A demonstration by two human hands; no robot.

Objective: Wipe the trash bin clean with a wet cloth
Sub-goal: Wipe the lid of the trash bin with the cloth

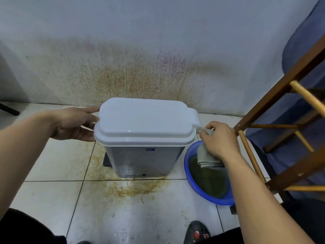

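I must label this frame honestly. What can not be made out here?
Head view:
- Inside of the trash bin: the shut lid covers it.
- Small label on bin front: too small to read.
- Top of cloth: hidden inside right hand.
- Wooden frame: cut off by right edge.

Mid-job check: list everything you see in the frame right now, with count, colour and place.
trash bin: 1, grey body with white lid, on the floor by the wall, centre
cloth: 1, grey, at the lid's right end
basin: 1, blue, greenish water inside, on the floor right of the bin
wooden frame: 1, brown, far right
shoe: 1, black, bottom edge
wall: 1, white, brown-stained, behind the bin
floor: 1, white tiles, brown-stained, underfoot
left hand: 1, straight fingers touch the lid's left end
right hand: 1, grips the cloth above the basin
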